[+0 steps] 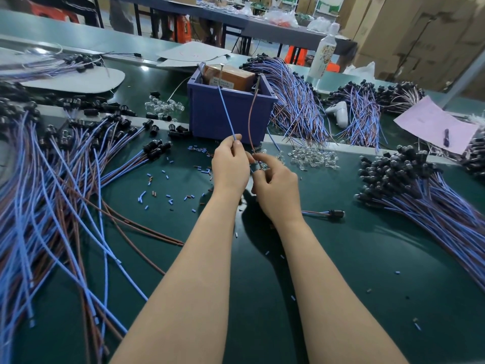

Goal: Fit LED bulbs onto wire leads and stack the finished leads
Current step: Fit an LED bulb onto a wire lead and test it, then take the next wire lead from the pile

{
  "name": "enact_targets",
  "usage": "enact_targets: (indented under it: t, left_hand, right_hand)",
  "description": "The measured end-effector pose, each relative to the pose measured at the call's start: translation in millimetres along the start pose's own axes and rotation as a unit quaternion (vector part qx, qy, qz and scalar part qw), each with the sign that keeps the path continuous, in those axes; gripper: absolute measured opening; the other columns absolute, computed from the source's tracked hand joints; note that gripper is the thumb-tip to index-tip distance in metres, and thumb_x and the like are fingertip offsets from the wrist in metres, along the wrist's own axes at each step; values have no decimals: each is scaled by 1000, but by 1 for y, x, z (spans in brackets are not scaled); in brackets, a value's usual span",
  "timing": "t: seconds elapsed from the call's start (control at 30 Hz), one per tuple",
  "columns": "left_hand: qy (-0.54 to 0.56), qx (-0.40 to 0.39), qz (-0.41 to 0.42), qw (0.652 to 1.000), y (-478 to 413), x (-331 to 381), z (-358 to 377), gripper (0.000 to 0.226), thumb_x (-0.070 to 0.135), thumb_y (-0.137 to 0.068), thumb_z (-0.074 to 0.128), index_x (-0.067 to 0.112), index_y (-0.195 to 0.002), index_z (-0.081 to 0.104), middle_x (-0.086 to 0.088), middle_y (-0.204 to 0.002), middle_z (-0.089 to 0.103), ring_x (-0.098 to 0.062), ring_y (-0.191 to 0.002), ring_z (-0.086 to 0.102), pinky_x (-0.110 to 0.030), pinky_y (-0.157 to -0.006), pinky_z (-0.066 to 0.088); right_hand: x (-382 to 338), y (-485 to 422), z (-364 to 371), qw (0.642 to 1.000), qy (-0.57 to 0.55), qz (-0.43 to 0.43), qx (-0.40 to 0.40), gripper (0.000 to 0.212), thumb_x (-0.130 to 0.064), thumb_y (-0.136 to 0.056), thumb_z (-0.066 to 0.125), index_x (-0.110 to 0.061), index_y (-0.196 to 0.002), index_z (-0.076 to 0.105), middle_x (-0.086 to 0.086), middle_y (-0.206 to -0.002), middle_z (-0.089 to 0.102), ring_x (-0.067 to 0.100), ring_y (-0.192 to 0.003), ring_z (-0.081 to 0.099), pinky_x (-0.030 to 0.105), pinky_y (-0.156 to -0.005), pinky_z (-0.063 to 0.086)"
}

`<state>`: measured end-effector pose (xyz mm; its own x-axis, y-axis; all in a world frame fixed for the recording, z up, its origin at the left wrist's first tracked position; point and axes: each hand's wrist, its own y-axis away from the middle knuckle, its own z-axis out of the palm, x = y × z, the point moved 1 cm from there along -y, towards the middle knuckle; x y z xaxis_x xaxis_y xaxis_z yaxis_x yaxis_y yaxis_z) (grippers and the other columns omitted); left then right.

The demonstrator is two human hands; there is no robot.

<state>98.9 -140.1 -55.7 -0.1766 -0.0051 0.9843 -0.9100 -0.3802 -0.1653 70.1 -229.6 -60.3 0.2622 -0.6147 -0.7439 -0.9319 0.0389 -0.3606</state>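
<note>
Left hand [231, 168] pinches blue wire [226, 111]; right hand [277, 186] pinches brown wire [249, 122]; such light holds could let either slip.

worktop [341, 258] dark green | bin [225, 116] purple | wires [52, 206] blue and brown | sockets [393, 169] black | bulbs [312, 157] clear | paper [433, 122] pink | bottle [324, 53] white

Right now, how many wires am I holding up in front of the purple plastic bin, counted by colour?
Blue insulated wire, pinched by the left hand: 1
Brown insulated wire, running down to the right hand: 1
Total: 2
</note>
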Motion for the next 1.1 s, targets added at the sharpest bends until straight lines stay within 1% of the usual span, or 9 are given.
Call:
enact_targets:
  t: [0.37, 0.57, 0.7, 0.8, 0.9, 0.97, 1.0, 1.07, 1.1]
  left_hand:
    - [-3, -3, -10, 1000, 2, 2, -1, 28, 15, -101, 35, 7, -119, 56, 6, -57, 54, -16, -70, 51, -41, -90, 47]
    - [-3, -4, -15, 1000, 4, 3, -2, 26, 18, -101, 37, 10, -112, 59, 6, -64, 55, -13, -71, 53, -38, -87, 47]
    - [-25, -44, 8, 999, 7, 17, -4, 19, 24, -99, 45, 18, -89, 60, 7, -75, 58, -14, -78, 54, -36, -79, 47]
    - [-37, -62, 42, 996, 12, 39, -6, 18, 20, -97, 49, 16, -88, 64, 6, -75, 60, -14, -75, 55, -34, -75, 48]
    - [-63, -71, 129, 987, 19, 72, -2, 19, 20, -97, 49, 12, -90, 64, 1, -85, 65, -15, -78, 58, -35, -81, 50]
    - [-62, -116, 189, 973, 29, 96, 11, 20, 24, -97, 51, 11, -96, 65, -1, -90, 67, -14, -83, 62, -33, -80, 51]
    - [-50, -140, 211, 966, 36, 107, 20, 20, 27, -96, 52, 12, -100, 65, 3, -90, 66, -9, -79, 62, -28, -75, 51]
    - [-16, -142, 233, 962, 52, 121, 40, 20, 32, -94, 55, 15, -103, 61, 9, -83, 60, 1, -62, 55, -15, -63, 45]
    - [-14, -125, 226, 966, 59, 123, 51, 19, 33, -94, 55, 15, -97, 59, 9, -77, 57, 0, -58, 52, -13, -60, 41]
  right_hand:
    - [-3, 1, 0, 1000, 3, -9, -6, 36, -8, -85, 50, -21, -116, 65, 3, -66, 63, 25, -69, 59, 38, -75, 51]
    - [-4, 2, -2, 1000, -1, -6, -11, 37, -8, -86, 50, -21, -117, 64, 5, -69, 65, 25, -70, 60, 38, -75, 52]
    - [-15, 1, -11, 999, -2, -21, -49, 32, -9, -90, 45, -18, -112, 66, -7, -67, 60, 18, -67, 57, 36, -76, 51]
    - [-31, 0, -29, 995, -25, -59, -80, 23, -18, -97, 45, -13, -104, 66, -2, -74, 63, 18, -72, 59, 37, -73, 49]
    - [-37, -7, -58, 988, 59, -99, -104, 17, -22, -93, 55, -18, -105, 66, 0, -82, 55, 11, -69, 47, 26, -65, 34]
    - [-36, -11, -80, 988, 103, -96, -66, 14, -22, -91, 58, -15, -99, 68, 7, -86, 56, 14, -70, 45, 25, -63, 29]
    - [-36, -12, -92, 991, 98, -89, -22, 14, -22, -91, 58, -11, -93, 68, 10, -82, 60, 14, -67, 46, 26, -60, 29]
    - [-33, -8, -119, 990, 60, -79, 97, 19, -24, -92, 56, -9, -81, 63, 9, -69, 62, 14, -56, 48, 23, -54, 35]
    - [-29, -6, -132, 984, 33, -70, 162, 21, -26, -93, 55, -12, -78, 60, 7, -67, 63, 14, -56, 53, 23, -56, 41]
